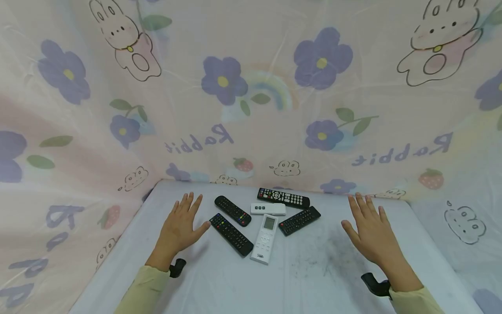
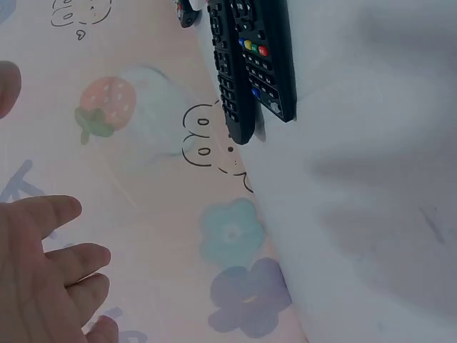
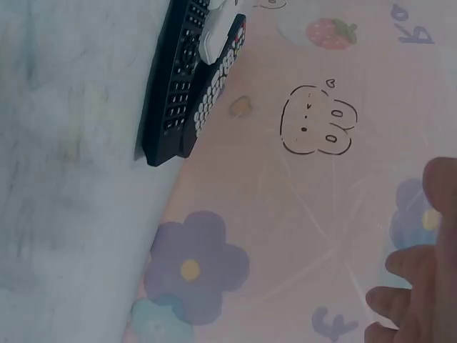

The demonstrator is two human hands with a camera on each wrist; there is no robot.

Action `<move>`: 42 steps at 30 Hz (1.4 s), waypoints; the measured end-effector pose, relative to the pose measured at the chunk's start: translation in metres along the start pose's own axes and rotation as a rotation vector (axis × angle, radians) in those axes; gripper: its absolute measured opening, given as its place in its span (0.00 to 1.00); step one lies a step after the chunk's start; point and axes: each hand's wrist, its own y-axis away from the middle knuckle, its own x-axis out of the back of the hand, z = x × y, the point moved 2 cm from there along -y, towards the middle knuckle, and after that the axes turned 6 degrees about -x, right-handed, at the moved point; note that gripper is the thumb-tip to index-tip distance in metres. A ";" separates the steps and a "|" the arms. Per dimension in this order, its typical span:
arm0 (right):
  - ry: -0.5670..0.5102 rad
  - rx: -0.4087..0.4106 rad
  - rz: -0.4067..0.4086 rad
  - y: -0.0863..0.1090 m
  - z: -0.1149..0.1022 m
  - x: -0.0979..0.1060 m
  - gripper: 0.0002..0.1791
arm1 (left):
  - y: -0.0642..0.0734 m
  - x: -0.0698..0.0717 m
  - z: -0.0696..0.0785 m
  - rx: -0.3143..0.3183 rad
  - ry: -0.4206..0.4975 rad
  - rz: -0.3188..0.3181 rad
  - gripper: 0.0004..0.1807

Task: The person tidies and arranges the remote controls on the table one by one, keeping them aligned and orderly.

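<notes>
My left hand (image 1: 179,230) is held with fingers spread, left of a group of remote controls, its thumb tip close to a black remote (image 1: 232,234) in the head view. Behind that one lies another black remote (image 1: 233,210) with rounded ends. A white remote with a small screen (image 1: 265,239) lies in the middle, below a small white remote (image 1: 268,209). At the back is a black remote with pale buttons (image 1: 283,197), and a shorter black remote (image 1: 300,220) slants at the right. Farther right, my right hand (image 1: 371,232) is also spread, holding nothing.
The remotes lie on a white-covered table (image 1: 306,283) with grey smudges right of them. A patterned curtain (image 1: 270,122) with rabbits and flowers hangs behind and along both sides. Each wrist carries a black mount, such as the right wrist mount (image 1: 375,285).
</notes>
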 end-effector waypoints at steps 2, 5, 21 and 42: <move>-0.015 0.000 0.004 -0.002 -0.004 -0.002 0.41 | 0.000 0.000 0.000 -0.007 -0.007 0.012 0.45; -0.040 0.005 0.016 -0.006 -0.011 -0.004 0.42 | 0.000 -0.001 0.000 -0.022 -0.029 0.047 0.46; -0.223 0.114 0.056 -0.022 -0.066 -0.033 0.32 | 0.002 -0.012 0.004 -0.049 0.123 0.159 0.38; -0.440 0.329 -0.268 -0.050 -0.130 -0.089 0.26 | -0.002 -0.040 -0.018 0.091 0.232 0.002 0.39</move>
